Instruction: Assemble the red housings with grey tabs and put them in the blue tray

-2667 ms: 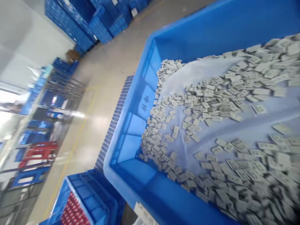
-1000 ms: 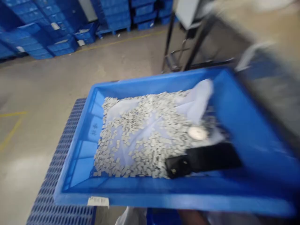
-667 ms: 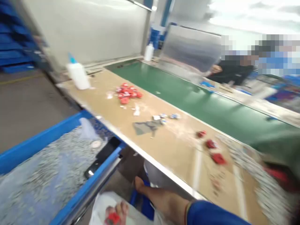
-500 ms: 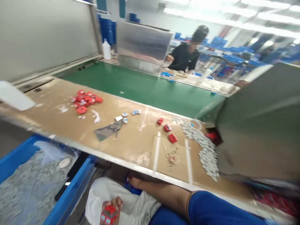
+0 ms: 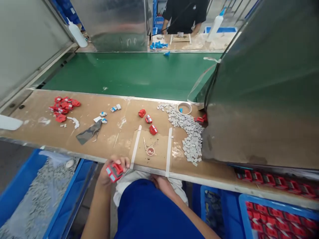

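My left hand (image 5: pixel 109 171) is closed round a red toy vehicle part (image 5: pixel 115 171) with light blue windows, held just over the table's front edge. Low by my lap, partly under the table edge, is my right hand (image 5: pixel 158 181); its fingers are hidden. On the table (image 5: pixel 119 139), three red parts (image 5: pixel 153 129) lie beyond a small round dish (image 5: pixel 150 151) with a thin stick (image 5: pixel 145 143) beside it. Many small grey pieces (image 5: pixel 190 132) spread to the right, near a tape roll (image 5: pixel 184 108).
A pile of red parts (image 5: pixel 63 107) and a camouflage cloth (image 5: pixel 89 132) lie left. Behind runs a green belt (image 5: pixel 129 73); a person (image 5: pixel 185 16) is across it. A metal panel (image 5: pixel 261 99) stands right. Blue bins (image 5: pixel 279 199) flank me below.
My left hand has risen with the red part from my lap to the table edge. My right hand has shifted right at my lap. The view has turned and now looks further down.
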Motion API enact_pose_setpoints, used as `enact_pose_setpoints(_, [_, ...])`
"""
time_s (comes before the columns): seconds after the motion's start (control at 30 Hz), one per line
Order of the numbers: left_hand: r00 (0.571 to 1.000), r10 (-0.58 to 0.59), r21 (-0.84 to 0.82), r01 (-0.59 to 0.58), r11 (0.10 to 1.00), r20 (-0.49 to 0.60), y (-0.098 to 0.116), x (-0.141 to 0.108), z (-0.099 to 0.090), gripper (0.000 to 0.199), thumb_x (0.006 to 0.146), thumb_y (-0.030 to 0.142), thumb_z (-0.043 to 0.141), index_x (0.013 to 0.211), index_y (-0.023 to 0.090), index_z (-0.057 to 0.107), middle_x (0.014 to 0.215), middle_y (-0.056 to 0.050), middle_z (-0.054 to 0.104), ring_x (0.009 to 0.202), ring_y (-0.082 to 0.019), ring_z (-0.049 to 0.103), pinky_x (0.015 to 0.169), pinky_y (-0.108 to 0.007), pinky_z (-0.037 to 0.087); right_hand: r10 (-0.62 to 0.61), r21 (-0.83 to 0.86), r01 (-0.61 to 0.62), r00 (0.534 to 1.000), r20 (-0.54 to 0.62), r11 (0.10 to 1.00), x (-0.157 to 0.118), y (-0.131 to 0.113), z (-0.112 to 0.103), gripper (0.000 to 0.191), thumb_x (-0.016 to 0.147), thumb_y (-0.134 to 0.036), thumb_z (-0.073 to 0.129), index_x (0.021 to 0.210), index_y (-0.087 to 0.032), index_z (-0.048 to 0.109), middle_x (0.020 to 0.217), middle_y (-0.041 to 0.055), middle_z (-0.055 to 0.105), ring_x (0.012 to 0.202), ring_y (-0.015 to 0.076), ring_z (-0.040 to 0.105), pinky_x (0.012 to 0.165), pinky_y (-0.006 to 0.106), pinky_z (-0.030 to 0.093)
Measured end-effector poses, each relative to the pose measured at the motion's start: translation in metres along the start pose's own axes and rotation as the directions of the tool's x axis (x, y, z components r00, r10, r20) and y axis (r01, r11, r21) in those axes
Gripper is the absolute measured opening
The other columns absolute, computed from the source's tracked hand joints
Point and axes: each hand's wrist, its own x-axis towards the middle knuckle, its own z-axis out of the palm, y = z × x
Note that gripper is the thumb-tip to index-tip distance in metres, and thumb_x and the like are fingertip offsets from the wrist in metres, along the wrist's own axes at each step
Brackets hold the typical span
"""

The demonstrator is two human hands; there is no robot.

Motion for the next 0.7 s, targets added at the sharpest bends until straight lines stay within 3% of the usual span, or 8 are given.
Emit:
enact_pose_setpoints(0.07, [0.990,0.009,-0.064,-0.001,0.998,0.138,-0.009,0.023,0.011,0.019,0.087,0.043,0.080,0.097,0.029,0.075,0.070,-0.001,0.074,0.075,-0.019,0.067,0.074,-0.033,0.050,-0.012,0.041,0.010,0.999,0.042,0.999,-0.014,0.000,-0.014,0.022,0.092,-0.013,0.057,0.093,-0.022,0.078,0.100,0.0107,0.081,0.095,0.0304,0.076,0.081,0.034,0.054])
enact_pose_setpoints(0.13, [0.980,0.002,-0.119,0.022,0.993,0.200,-0.020,0.033,0.019,0.017,0.089,0.040,0.080,0.099,0.027,0.073,0.073,-0.002,0.076,0.078,-0.020,0.070,0.075,-0.033,0.052,-0.011,0.063,0.007,0.997,0.072,0.998,-0.029,-0.004,-0.026,0.019,0.092,-0.014,0.059,0.092,-0.021,0.077,0.097,0.0094,0.081,0.091,0.0286,0.076,0.080,0.033,0.054])
enact_pose_setpoints(0.3, [0.978,-0.026,-0.172,0.062,0.983,0.206,-0.041,0.016,0.017,0.025,0.085,0.035,0.085,0.103,0.024,0.072,0.084,-0.003,0.079,0.080,-0.022,0.076,0.076,-0.036,0.058,-0.077,0.205,0.043,0.984,0.161,0.978,-0.053,-0.048,-0.055,0.016,0.098,-0.024,0.060,0.091,-0.021,0.074,0.089,0.0059,0.078,0.081,0.0214,0.073,0.075,0.029,0.053])
enact_pose_setpoints(0.4, [0.980,-0.061,-0.152,0.090,0.984,0.188,-0.044,-0.001,0.002,0.030,0.083,0.034,0.087,0.107,0.024,0.072,0.094,-0.004,0.081,0.083,-0.022,0.078,0.073,-0.032,0.059,-0.178,0.344,0.172,0.984,-0.016,0.923,-0.048,-0.090,-0.064,0.018,0.099,-0.032,0.065,0.088,-0.020,0.072,0.098,0.0077,0.073,0.090,0.0199,0.069,0.082,0.030,0.052])
enact_pose_setpoints(0.47, [0.976,-0.104,-0.121,0.128,0.984,0.189,-0.043,-0.009,-0.009,0.034,0.080,0.033,0.090,0.108,0.023,0.073,0.095,-0.005,0.081,0.084,-0.021,0.078,0.073,-0.030,0.060,-0.200,0.398,0.254,0.965,-0.171,0.882,-0.040,-0.114,-0.060,0.018,0.097,-0.034,0.070,0.085,-0.021,0.072,0.094,0.0063,0.068,0.086,0.0177,0.065,0.079,0.028,0.052])
enact_pose_setpoints(0.6, [0.968,-0.179,0.020,0.178,0.984,0.174,-0.034,-0.014,-0.028,0.037,0.075,0.032,0.093,0.106,0.019,0.077,0.098,-0.007,0.080,0.087,-0.018,0.076,0.078,-0.027,0.059,-0.059,0.553,0.304,0.907,-0.417,0.776,-0.026,-0.144,-0.037,0.014,0.095,-0.034,0.074,0.087,-0.022,0.072,0.084,0.0028,0.065,0.072,0.0139,0.059,0.063,0.023,0.049])
enact_pose_setpoints(0.7, [0.960,-0.217,0.115,0.199,0.973,0.177,-0.026,-0.014,-0.037,0.037,0.076,0.032,0.093,0.108,0.019,0.078,0.100,-0.008,0.079,0.088,-0.018,0.074,0.081,-0.027,0.057,0.073,0.668,0.301,0.879,-0.470,0.680,-0.018,-0.152,-0.019,0.014,0.092,-0.034,0.078,0.088,-0.022,0.073,0.084,0.0031,0.069,0.071,0.0139,0.061,0.064,0.024,0.051])
